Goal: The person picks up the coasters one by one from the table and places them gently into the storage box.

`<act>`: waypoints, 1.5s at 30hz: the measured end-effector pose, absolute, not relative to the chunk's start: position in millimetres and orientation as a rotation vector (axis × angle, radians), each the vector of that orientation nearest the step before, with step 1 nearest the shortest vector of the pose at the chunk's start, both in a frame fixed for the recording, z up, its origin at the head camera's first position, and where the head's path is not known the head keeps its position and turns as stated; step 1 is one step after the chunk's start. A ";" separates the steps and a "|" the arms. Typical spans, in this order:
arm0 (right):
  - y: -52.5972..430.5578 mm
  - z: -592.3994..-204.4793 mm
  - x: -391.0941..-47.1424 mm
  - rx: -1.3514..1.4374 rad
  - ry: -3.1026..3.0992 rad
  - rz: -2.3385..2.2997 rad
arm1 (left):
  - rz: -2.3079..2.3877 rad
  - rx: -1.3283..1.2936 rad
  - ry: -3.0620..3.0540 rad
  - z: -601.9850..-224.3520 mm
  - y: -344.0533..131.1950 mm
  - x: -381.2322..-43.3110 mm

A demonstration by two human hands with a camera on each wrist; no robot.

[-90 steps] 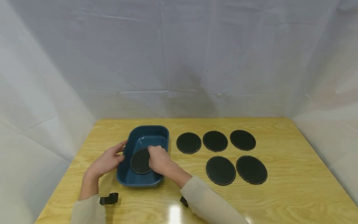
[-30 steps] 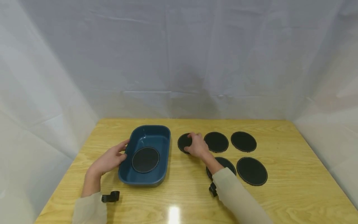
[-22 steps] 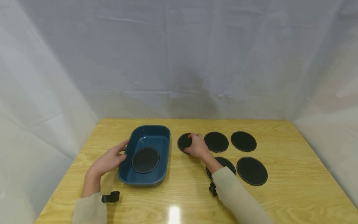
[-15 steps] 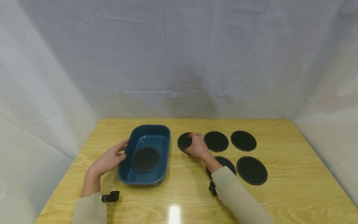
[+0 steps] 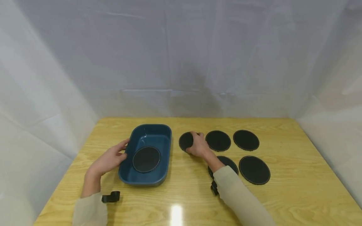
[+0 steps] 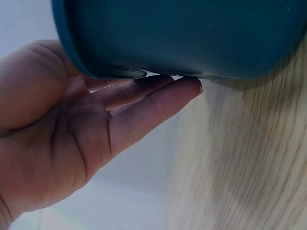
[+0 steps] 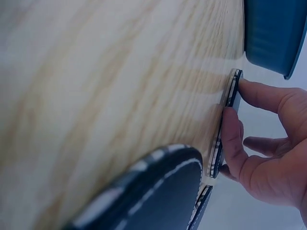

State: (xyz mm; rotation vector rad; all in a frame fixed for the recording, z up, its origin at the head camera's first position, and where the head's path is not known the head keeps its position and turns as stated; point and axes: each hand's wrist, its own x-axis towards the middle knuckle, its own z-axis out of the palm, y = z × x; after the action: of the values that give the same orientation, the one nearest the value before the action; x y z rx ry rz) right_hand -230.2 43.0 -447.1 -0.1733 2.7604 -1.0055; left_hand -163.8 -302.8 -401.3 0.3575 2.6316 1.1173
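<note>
My left hand (image 5: pixel 108 160) rests against the left side of a blue rectangular basin (image 5: pixel 158 140); in the left wrist view its fairly straight fingers (image 6: pixel 144 112) touch the outer wall. Inside the basin lies a round black coaster (image 5: pixel 146 159), flat on the bottom. Right of the basin, my right hand (image 5: pixel 199 146) grips another black coaster (image 5: pixel 185 141) by its edges. The right wrist view shows the thumb at one side of this coaster (image 7: pixel 236 96) and a bent finger lower along its stitched rim, low over the wood. The hand covers its right part.
Behind and right of my hand lie two more black coasters, one near (image 5: pixel 218 140) and one farther (image 5: pixel 246 140). In the front row, my forearm partly covers one coaster (image 5: pixel 227 160); another (image 5: pixel 254 169) sits beside it. White cloth (image 5: pixel 195 103) hangs behind the wooden table (image 5: pixel 305 188).
My right hand has left the coaster in the basin and moved right to the nearest coaster of the back row. Over the last second both hands stay almost still.
</note>
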 end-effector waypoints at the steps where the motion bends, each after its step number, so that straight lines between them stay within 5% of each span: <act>1: 43.2 -446.9 -230.9 -0.177 2.758 -0.999 | 1.116 0.362 2.634 -401.0 -302.9 -163.8; 45: 41.3 -443.1 -228.4 -0.068 2.852 -1.193 | 1.069 0.351 2.679 -403.6 -303.2 -164.0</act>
State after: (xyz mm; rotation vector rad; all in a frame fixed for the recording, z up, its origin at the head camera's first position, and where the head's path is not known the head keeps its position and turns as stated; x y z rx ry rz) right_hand -228.4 41.3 -443.1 -0.0682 2.8516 -1.1931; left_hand -164.0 -303.2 -403.6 0.3514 2.6792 1.0686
